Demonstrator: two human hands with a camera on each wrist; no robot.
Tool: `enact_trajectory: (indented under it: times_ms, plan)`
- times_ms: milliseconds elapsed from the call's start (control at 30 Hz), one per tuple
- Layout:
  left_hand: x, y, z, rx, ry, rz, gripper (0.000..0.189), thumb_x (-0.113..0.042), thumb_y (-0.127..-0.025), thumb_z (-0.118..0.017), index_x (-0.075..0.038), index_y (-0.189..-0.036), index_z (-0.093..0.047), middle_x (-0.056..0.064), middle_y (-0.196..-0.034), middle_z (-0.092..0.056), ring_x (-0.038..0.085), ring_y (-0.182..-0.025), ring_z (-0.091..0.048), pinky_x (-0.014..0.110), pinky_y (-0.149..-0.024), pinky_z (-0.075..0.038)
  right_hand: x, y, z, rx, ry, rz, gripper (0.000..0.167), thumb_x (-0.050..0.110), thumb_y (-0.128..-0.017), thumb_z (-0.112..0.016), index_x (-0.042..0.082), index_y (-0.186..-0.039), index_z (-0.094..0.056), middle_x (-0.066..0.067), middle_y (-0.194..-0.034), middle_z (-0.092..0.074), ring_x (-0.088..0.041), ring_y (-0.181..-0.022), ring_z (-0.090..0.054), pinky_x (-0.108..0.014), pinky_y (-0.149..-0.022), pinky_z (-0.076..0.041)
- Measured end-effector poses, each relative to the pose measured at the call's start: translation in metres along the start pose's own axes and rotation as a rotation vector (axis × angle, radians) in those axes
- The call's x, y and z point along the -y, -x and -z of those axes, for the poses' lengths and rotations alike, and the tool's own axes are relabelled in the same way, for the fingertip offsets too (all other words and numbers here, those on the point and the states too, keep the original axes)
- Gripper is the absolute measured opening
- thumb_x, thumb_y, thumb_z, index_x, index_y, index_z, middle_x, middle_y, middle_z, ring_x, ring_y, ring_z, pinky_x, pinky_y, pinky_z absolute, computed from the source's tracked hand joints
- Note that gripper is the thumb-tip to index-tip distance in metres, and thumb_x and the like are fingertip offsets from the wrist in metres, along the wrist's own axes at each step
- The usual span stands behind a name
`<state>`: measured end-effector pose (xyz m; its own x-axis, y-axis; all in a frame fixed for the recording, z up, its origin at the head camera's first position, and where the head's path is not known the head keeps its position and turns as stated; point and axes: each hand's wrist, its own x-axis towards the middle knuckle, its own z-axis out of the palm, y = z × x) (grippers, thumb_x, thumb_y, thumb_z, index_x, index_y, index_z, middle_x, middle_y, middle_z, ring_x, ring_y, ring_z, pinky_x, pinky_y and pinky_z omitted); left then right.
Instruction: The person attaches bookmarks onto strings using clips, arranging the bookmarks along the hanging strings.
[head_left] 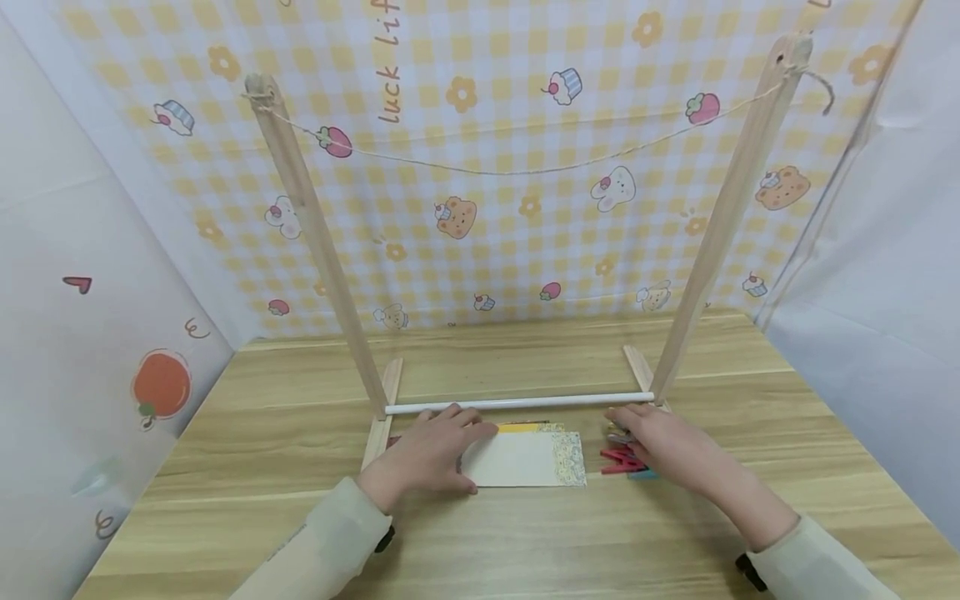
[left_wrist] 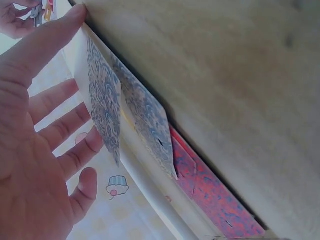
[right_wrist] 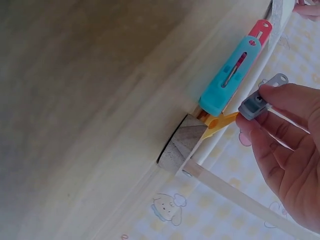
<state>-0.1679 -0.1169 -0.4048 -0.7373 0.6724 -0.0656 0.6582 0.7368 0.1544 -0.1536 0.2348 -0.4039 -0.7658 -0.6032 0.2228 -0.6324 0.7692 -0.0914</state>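
Observation:
My left hand spans a pale paper card with a swirl-patterned end, thumb at its near edge and fingers toward its far edge. In the left wrist view, this card stands slightly apart from another patterned card and a red-and-blue patterned card. A yellow strip shows behind the top card. My right hand pinches a grey clothespin between thumb and fingers. Close by lie a red clothespin, a teal clothespin and a yellow clothespin.
Behind the hands stands a wooden frame, with a left post and a right post. A sagging string joins their tops; a white rod joins them low down. Patterned cloth hangs behind the wooden table.

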Motion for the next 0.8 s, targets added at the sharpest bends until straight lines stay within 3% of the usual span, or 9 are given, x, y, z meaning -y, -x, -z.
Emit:
enact_trajectory:
  times_ms: [233,433,600,800]
  plan:
    - [-0.0003,-0.0031,0.0006,0.004,-0.004,0.014,0.082,-0.049,-0.071,-0.086,-0.022,-0.140,-0.050,-0.002,-0.138,-0.057,0.023,-0.128,-0.052,0.050,-0.096,-0.044,-0.0026,-0.0029,0.0013,-0.034,-0.102,-0.010,0.036,-0.003,-0.082,-0.075,0.002,-0.114,-0.059,-0.003,-0.087,-0.068,-0.013,-0.078,-0.066,-0.027,-0.062,-0.054]
    - [0.0015,-0.0034,-0.0010,0.018,0.038,0.024,0.091,-0.045,-0.070,-0.088,-0.021,-0.147,-0.044,0.000,-0.142,-0.055,0.023,-0.133,-0.050,0.051,-0.097,-0.044,-0.0020,-0.0057,0.0032,-0.029,-0.158,-0.017,0.032,0.001,-0.085,-0.074,0.004,-0.113,-0.059,0.004,-0.083,-0.065,-0.002,-0.072,-0.056,-0.024,-0.058,-0.048]
    - [0.0023,-0.0039,-0.0012,0.017,0.047,0.001,0.088,-0.042,-0.071,-0.087,-0.021,-0.146,-0.046,-0.001,-0.137,-0.058,0.019,-0.127,-0.053,0.043,-0.090,-0.044,-0.0009,-0.0073,0.0052,-0.027,-0.210,-0.031,0.032,0.001,-0.086,-0.073,0.003,-0.115,-0.059,0.004,-0.082,-0.063,-0.003,-0.072,-0.055,-0.024,-0.059,-0.049]
    - [0.0039,-0.0043,-0.0003,0.024,0.056,-0.002,0.070,-0.040,-0.078,-0.083,-0.021,-0.139,-0.055,-0.004,-0.139,-0.060,0.018,-0.127,-0.055,0.049,-0.096,-0.043,-0.0016,-0.0068,0.0092,0.022,-0.264,-0.124,0.043,0.003,-0.090,-0.070,-0.001,-0.130,-0.056,-0.001,-0.092,-0.069,-0.009,-0.082,-0.063,-0.031,-0.070,-0.055]
